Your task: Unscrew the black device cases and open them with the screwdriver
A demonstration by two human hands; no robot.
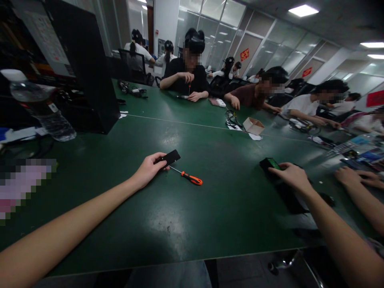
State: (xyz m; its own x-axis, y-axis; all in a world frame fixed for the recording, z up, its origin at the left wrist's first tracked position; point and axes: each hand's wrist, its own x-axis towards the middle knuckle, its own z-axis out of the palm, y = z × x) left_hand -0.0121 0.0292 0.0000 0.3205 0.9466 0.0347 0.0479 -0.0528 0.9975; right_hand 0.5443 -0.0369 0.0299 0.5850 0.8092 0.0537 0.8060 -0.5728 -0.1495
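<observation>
A flat black rectangular piece [172, 157] is held between the thumb and fingers of my left hand [152, 170], over the middle of the green table. Just right of that hand lies a screwdriver [192, 178] with an orange and black handle, its shaft tip reaching toward the fingers. Farther right, my right hand [290, 176] grips a dark object with a green face [272, 163]. Beneath and beside that hand is a long black item [289, 198], partly hidden by my hand and forearm.
On the green table [168, 224], a tall black case [87, 68] and a plastic bottle [45, 106] stand at the left. A small cardboard box [253, 125] and cables [232, 119] sit farther back. A person's hands [357, 176] rest at the right edge.
</observation>
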